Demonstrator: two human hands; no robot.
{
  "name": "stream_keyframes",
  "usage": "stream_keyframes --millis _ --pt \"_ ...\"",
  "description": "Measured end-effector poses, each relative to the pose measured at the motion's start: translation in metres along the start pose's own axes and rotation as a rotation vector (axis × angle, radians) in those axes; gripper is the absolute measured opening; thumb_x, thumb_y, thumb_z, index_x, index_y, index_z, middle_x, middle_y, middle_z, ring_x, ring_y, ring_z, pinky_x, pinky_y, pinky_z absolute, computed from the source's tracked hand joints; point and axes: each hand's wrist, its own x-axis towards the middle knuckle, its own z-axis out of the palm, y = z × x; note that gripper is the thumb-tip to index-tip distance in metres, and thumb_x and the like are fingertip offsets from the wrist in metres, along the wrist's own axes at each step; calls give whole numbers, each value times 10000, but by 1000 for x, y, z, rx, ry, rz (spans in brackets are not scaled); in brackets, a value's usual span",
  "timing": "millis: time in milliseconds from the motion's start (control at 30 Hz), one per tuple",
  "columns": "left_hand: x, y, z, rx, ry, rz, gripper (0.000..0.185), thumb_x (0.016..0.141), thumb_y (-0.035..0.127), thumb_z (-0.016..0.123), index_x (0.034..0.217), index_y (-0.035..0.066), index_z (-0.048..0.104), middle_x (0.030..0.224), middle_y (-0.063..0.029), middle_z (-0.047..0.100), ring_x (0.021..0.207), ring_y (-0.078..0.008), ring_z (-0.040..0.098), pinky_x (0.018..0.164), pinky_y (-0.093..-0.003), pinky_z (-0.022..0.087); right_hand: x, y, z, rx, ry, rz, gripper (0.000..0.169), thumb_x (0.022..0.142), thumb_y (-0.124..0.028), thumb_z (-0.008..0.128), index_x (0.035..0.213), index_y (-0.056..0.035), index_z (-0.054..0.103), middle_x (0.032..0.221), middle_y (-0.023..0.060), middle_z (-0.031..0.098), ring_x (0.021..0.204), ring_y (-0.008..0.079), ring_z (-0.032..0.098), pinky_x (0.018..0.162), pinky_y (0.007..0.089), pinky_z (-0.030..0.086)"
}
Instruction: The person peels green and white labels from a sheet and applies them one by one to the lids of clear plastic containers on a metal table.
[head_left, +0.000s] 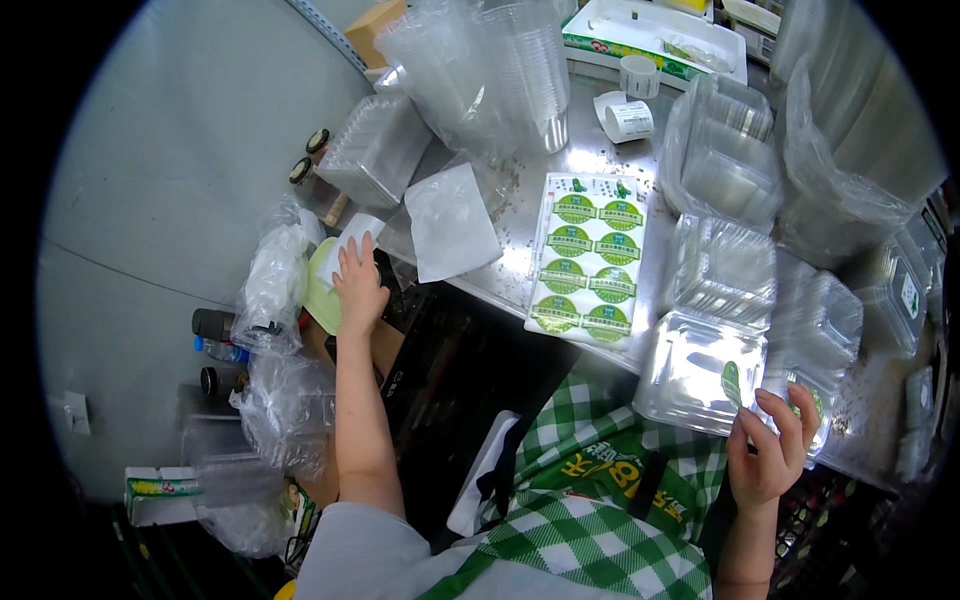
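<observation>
Between the thumb and index finger of my right hand (772, 446) is a green sticker (731, 384), seen almost edge-on. Behind it lies a clear plastic clamshell box (701, 367) at the table's front edge. More stacked clear clamshells (724, 266) stand just beyond it. My left hand (360, 289) reaches out to the left with fingers spread, over a white paper-like piece (367, 227) and a light green item (322, 300). Whether its palm grips anything is hidden. A sheet of round green stickers (589, 259) lies on the metal table (517, 225).
White backing paper (454, 225) lies left of the sticker sheet. Label rolls (630, 121), tall stacked clear cups (525, 67) and a white carton tray (652, 34) stand at the back. Bagged containers (720, 150) line the right. Plastic bags (277, 270) and jars (301, 171) crowd the left.
</observation>
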Motion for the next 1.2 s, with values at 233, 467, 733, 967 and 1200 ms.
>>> stream_keyframes --millis 233,467,733,967,1200 --pt "30 -53 27 -247 180 92 553 771 111 614 1297 66 450 1239 -206 514 1115 -368 504 912 -475 422 4 1 -2 53 -23 -2 257 621 45 709 856 -29 633 991 95 627 1041 348 527 892 501 414" --pt "39 -71 29 -188 354 -51 223 820 120 553 1005 12 614 988 -190 626 844 -357 610 731 -435 480 4 2 -5 51 -14 14 250 618 56 700 842 -28 628 976 96 630 1031 349 534 886 500 423" --pt "72 100 9 -465 193 411 361 844 294 590 1147 102 542 1361 -165 416 1266 -382 365 1019 -555 289 5 -5 -4 53 -8 49 238 620 48 700 831 -35 626 959 88 637 1029 351 537 886 497 425" --pt "105 134 35 -185 -181 288 618 884 555 428 1401 222 364 1489 -124 262 1372 -387 186 1038 -649 165 -2 -2 -21 15 32 116 230 627 33 709 825 -51 627 968 85 644 1025 335 542 892 482 429" --pt "49 125 -34 -625 298 349 296 859 179 590 1095 1 605 1114 -152 608 1037 -289 573 899 -349 422 -3 12 -18 6 26 33 241 617 -26 721 847 -51 654 988 71 640 981 291 559 874 454 439"
